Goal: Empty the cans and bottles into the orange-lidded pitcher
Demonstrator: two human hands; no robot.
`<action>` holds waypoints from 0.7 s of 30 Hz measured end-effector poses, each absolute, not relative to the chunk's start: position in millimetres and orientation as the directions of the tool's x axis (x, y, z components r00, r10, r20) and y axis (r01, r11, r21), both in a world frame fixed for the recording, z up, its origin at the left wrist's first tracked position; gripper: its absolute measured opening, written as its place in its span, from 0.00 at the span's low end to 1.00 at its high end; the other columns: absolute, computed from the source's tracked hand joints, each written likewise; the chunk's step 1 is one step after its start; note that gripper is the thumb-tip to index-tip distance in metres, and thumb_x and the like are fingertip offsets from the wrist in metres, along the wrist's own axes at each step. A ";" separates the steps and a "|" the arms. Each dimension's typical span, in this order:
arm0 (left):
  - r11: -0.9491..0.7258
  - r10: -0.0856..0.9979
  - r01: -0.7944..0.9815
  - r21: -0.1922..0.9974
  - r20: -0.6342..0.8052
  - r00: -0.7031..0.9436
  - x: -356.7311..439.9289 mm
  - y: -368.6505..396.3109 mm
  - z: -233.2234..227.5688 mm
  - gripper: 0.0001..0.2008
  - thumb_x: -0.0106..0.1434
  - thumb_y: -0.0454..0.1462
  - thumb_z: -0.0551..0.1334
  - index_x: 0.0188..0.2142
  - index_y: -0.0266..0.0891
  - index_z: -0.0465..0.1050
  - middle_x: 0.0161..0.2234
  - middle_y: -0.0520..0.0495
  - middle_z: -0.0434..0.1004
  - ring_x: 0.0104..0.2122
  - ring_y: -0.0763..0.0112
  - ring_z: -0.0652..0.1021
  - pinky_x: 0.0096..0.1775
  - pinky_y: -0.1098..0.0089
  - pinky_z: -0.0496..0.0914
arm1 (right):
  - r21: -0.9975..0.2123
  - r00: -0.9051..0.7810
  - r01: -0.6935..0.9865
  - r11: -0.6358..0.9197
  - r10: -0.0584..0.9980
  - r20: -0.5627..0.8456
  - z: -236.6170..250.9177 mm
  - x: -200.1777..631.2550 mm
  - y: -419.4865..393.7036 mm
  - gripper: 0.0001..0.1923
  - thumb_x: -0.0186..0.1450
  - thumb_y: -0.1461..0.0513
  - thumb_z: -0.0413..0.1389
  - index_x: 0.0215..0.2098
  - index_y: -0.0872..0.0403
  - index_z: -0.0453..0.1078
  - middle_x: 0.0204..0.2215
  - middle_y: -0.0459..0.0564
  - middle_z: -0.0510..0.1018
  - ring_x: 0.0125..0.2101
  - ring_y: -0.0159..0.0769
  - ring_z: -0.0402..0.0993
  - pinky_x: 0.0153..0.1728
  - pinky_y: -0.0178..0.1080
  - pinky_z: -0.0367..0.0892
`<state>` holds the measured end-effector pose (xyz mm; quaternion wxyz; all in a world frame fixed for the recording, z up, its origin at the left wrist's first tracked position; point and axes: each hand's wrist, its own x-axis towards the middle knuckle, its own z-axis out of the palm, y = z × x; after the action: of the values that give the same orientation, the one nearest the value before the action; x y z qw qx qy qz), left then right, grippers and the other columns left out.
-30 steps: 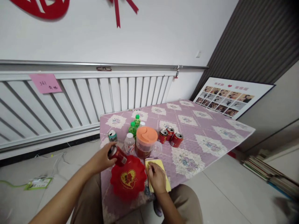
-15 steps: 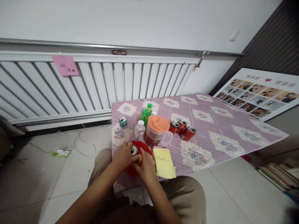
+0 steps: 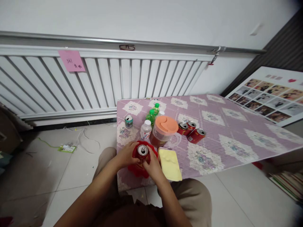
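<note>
In the head view, we see the left hand [image 3: 127, 155] and the right hand [image 3: 152, 164] both closed around the upright red can [image 3: 142, 151], held directly above the red plate [image 3: 136, 168], just beside the yellow cloth [image 3: 169, 160] on the bench [image 3: 213, 138], in front of the pitcher [image 3: 164, 130].

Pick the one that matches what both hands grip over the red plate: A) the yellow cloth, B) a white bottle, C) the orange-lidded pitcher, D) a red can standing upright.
D: the left hand and right hand close around a red can, its silver top facing up.
</note>
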<state>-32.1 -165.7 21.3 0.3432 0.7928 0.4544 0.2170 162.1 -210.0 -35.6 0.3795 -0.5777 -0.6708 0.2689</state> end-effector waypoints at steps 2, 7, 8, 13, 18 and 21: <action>-0.379 0.848 0.503 0.777 0.074 0.524 -29.4 -163.2 17.1 0.42 0.50 0.33 0.69 0.65 0.42 0.61 0.65 0.38 0.64 0.65 0.49 0.66 0.66 0.50 0.59 | -0.800 -0.057 0.565 0.200 0.977 0.203 -36.0 164.2 -209.6 0.38 0.59 0.66 0.53 0.69 0.54 0.58 0.65 0.58 0.68 0.66 0.46 0.63 0.65 0.53 0.60; -0.360 0.865 0.470 0.806 0.100 0.491 -17.6 -167.2 7.1 0.36 0.53 0.31 0.67 0.62 0.42 0.65 0.62 0.39 0.69 0.62 0.52 0.70 0.65 0.50 0.62 | -0.789 -0.029 0.582 0.196 0.975 0.221 -38.3 164.3 -212.9 0.41 0.58 0.64 0.57 0.70 0.55 0.56 0.66 0.61 0.67 0.66 0.51 0.62 0.65 0.56 0.60; -0.350 0.882 0.485 0.802 0.106 0.460 -15.5 -169.0 4.5 0.35 0.52 0.32 0.68 0.61 0.42 0.66 0.60 0.39 0.70 0.60 0.52 0.71 0.64 0.50 0.63 | -0.785 -0.007 0.590 0.188 0.974 0.228 -38.9 163.7 -213.8 0.41 0.58 0.64 0.58 0.69 0.55 0.57 0.65 0.62 0.68 0.65 0.52 0.63 0.64 0.57 0.61; -0.295 0.935 0.539 0.789 0.122 0.334 -10.1 -175.4 -1.8 0.45 0.48 0.37 0.75 0.64 0.41 0.61 0.62 0.35 0.66 0.62 0.44 0.68 0.63 0.44 0.63 | -0.780 0.006 0.601 0.172 0.976 0.219 -40.9 160.9 -215.1 0.39 0.58 0.65 0.56 0.68 0.56 0.58 0.63 0.62 0.70 0.64 0.52 0.65 0.63 0.57 0.63; -0.345 0.869 0.486 0.803 0.077 0.489 -11.5 -172.4 6.6 0.45 0.52 0.33 0.70 0.67 0.42 0.56 0.68 0.36 0.60 0.68 0.49 0.62 0.68 0.47 0.57 | -0.786 -0.036 0.583 0.205 0.973 0.227 -32.4 167.1 -216.4 0.38 0.60 0.64 0.55 0.69 0.55 0.57 0.64 0.61 0.69 0.64 0.50 0.65 0.64 0.56 0.61; -0.340 0.865 0.468 0.815 0.076 0.497 -9.3 -171.9 7.1 0.39 0.54 0.31 0.67 0.64 0.42 0.61 0.64 0.38 0.66 0.65 0.53 0.67 0.67 0.50 0.59 | -0.804 0.024 0.552 0.220 0.960 0.279 -18.5 185.2 -219.2 0.31 0.62 0.60 0.55 0.64 0.53 0.63 0.60 0.59 0.73 0.61 0.48 0.69 0.62 0.55 0.63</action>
<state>-9.3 -171.9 7.1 0.3816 0.7763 0.4293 0.2597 185.2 -219.2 -18.5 0.4241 -0.5762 -0.6560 0.2405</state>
